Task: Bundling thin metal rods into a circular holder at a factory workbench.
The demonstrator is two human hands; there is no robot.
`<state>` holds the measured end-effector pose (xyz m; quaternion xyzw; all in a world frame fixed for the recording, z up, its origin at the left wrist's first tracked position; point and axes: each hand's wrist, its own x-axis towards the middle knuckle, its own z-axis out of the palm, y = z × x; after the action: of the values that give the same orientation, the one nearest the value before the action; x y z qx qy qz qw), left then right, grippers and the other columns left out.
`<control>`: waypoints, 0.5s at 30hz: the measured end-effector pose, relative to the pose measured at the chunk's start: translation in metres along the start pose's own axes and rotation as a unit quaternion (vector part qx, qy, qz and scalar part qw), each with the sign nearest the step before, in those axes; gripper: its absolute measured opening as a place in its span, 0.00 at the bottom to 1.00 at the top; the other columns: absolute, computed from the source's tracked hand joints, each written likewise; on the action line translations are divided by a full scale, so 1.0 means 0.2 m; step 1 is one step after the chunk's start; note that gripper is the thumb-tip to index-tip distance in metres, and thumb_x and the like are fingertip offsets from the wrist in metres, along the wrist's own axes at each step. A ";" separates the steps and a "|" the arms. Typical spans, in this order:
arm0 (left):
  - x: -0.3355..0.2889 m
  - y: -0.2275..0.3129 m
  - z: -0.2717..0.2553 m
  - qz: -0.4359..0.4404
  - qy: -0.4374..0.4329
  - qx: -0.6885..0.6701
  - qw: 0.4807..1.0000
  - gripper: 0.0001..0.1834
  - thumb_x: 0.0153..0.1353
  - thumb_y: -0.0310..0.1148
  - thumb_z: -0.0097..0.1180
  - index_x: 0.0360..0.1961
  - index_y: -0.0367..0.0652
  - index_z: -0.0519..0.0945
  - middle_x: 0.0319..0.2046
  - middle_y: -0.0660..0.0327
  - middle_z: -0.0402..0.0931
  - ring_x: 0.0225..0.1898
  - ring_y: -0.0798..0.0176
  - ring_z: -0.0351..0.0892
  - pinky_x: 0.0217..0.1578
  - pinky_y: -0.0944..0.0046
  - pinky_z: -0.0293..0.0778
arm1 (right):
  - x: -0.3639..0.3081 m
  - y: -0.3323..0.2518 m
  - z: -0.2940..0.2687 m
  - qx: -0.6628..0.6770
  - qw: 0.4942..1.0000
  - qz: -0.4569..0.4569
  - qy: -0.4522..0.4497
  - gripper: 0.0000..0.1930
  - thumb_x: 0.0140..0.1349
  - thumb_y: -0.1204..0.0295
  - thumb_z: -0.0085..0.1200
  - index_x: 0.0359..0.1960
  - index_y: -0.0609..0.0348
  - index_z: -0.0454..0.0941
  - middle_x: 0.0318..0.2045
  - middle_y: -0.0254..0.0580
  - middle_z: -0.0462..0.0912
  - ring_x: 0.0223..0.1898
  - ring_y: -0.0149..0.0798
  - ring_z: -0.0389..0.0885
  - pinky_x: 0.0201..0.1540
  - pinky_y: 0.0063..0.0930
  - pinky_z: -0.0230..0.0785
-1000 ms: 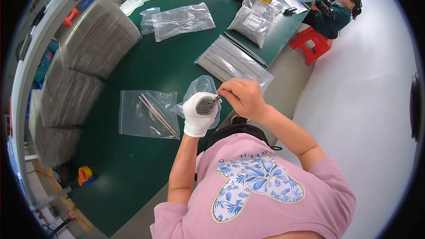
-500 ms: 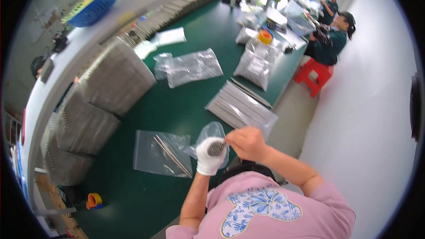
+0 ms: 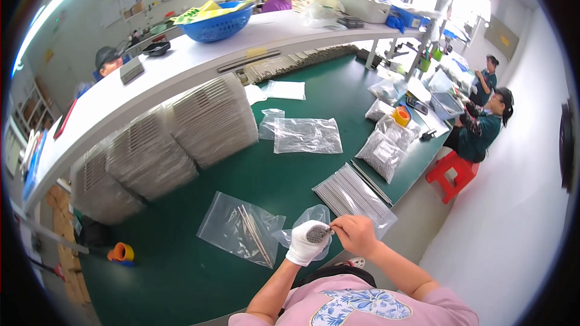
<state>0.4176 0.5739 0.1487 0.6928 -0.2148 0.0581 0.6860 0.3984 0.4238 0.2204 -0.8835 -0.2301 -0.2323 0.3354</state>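
1. Head view: the camera has tipped up, showing more white shelf (image 3: 181, 71); both hands remain together, so handling continues.
2. The gloved left hand (image 3: 305, 246) grips a slim-tube bundle (image 3: 316, 233) near the green table (image 3: 163, 265)'s edge; the right hand (image 3: 357, 235)'s fingertips close beside it (whether pinching anything, I cannot tell).
3. Marks on the wall board (image 3: 502, 38) are unreadable.

Here's the dark-green, smooth-topped bench (image 3: 181, 278), and it's busy! Three big, pale-grey, ribbed stacks (image 3: 211, 121) line the back edge. Orange-and-blue tape rolls (image 3: 122, 252) sit near the left end. Along the front edge: a flat, clear plastic bag (image 3: 220, 223) with thin rods, a clear bag of long grey rods (image 3: 350, 193), then bulging clear bags of small grey pieces (image 3: 382, 152). Mid-bench, a crinkled, clear plastic bag (image 3: 308, 136)!
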 end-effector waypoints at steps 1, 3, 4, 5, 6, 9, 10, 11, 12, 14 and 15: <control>0.00 0.01 0.00 0.002 0.008 -0.002 1.000 0.08 0.45 0.21 0.63 0.30 0.41 0.80 0.26 0.59 0.79 0.26 0.63 0.78 0.30 0.68 0.74 | 0.00 0.00 0.00 -0.013 1.000 -0.006 -0.002 0.02 0.50 0.77 0.57 0.26 0.57 0.77 0.22 0.38 0.79 0.21 0.43 0.77 0.23 0.31 0.68; -0.01 0.03 0.01 0.013 -0.010 -0.003 1.000 0.08 0.45 0.21 0.62 0.29 0.41 0.81 0.26 0.59 0.79 0.26 0.63 0.78 0.30 0.68 0.74 | -0.04 0.01 0.00 -0.010 1.000 -0.010 0.007 0.03 0.49 0.77 0.57 0.26 0.57 0.77 0.22 0.39 0.79 0.22 0.44 0.77 0.23 0.31 0.68; -0.02 0.02 0.01 0.014 -0.002 -0.005 1.000 0.08 0.45 0.21 0.62 0.29 0.41 0.81 0.26 0.59 0.79 0.26 0.63 0.78 0.30 0.68 0.74 | -0.05 0.02 0.00 -0.007 1.000 -0.010 0.022 0.03 0.49 0.78 0.57 0.26 0.57 0.76 0.22 0.40 0.79 0.22 0.45 0.77 0.23 0.31 0.68; -0.03 0.01 0.02 0.019 -0.004 -0.003 1.000 0.08 0.45 0.21 0.62 0.29 0.41 0.81 0.25 0.59 0.79 0.26 0.63 0.78 0.30 0.68 0.74 | -0.04 0.01 -0.01 -0.007 1.000 -0.013 0.017 0.03 0.49 0.78 0.57 0.26 0.57 0.76 0.22 0.40 0.79 0.22 0.45 0.77 0.23 0.31 0.68; -0.05 0.01 0.03 0.022 -0.009 -0.001 1.000 0.08 0.45 0.21 0.62 0.29 0.41 0.81 0.25 0.59 0.79 0.26 0.63 0.78 0.30 0.68 0.74 | -0.03 -0.01 -0.03 0.012 0.999 -0.003 0.045 0.04 0.48 0.78 0.57 0.26 0.58 0.76 0.22 0.41 0.78 0.21 0.45 0.77 0.23 0.31 0.68; -0.06 0.02 0.03 0.007 -0.012 -0.011 1.000 0.08 0.45 0.21 0.62 0.28 0.41 0.80 0.25 0.59 0.79 0.26 0.62 0.79 0.30 0.67 0.74 | -0.03 -0.02 -0.06 0.019 0.999 0.015 0.039 0.04 0.49 0.79 0.57 0.27 0.59 0.76 0.22 0.42 0.79 0.22 0.45 0.77 0.23 0.30 0.68; -0.04 0.01 0.02 0.002 -0.016 -0.016 1.000 0.08 0.45 0.21 0.62 0.28 0.41 0.80 0.25 0.59 0.79 0.26 0.62 0.79 0.30 0.67 0.74 | -0.01 -0.01 -0.06 0.009 1.000 0.020 0.004 0.04 0.50 0.79 0.57 0.27 0.59 0.76 0.22 0.42 0.79 0.22 0.44 0.78 0.24 0.30 0.69; -0.03 0.01 0.02 0.010 -0.006 -0.020 1.000 0.08 0.44 0.21 0.63 0.28 0.41 0.80 0.25 0.59 0.79 0.26 0.64 0.79 0.30 0.67 0.74 | -0.02 0.01 -0.05 0.005 0.999 0.032 -0.002 0.04 0.50 0.79 0.57 0.27 0.59 0.76 0.22 0.42 0.79 0.22 0.44 0.78 0.24 0.30 0.69; -0.02 0.00 0.01 0.015 0.002 -0.025 1.000 0.08 0.43 0.22 0.65 0.27 0.40 0.80 0.25 0.59 0.78 0.27 0.65 0.78 0.30 0.67 0.73 | -0.02 0.05 -0.01 0.019 0.999 0.048 0.015 0.03 0.51 0.79 0.56 0.28 0.59 0.76 0.23 0.43 0.80 0.23 0.44 0.78 0.25 0.30 0.69; 0.00 -0.03 0.00 0.022 0.009 -0.009 1.000 0.07 0.43 0.21 0.64 0.26 0.40 0.80 0.24 0.60 0.78 0.26 0.66 0.78 0.30 0.67 0.74 | -0.04 0.03 0.00 0.038 0.996 0.077 0.024 0.02 0.54 0.79 0.54 0.29 0.60 0.76 0.24 0.43 0.80 0.24 0.44 0.79 0.26 0.30 0.70; 0.01 0.00 -0.01 0.007 0.004 -0.014 1.000 0.08 0.43 0.21 0.64 0.26 0.40 0.80 0.24 0.60 0.78 0.26 0.66 0.78 0.30 0.67 0.73 | -0.01 0.02 -0.01 0.043 0.995 0.084 0.022 0.01 0.55 0.79 0.53 0.29 0.60 0.76 0.25 0.44 0.81 0.25 0.44 0.80 0.27 0.30 0.70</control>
<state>0.4209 0.5760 0.1490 0.6810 -0.2178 0.0629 0.6963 0.3983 0.4191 0.2175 -0.8790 -0.1574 -0.2125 0.3967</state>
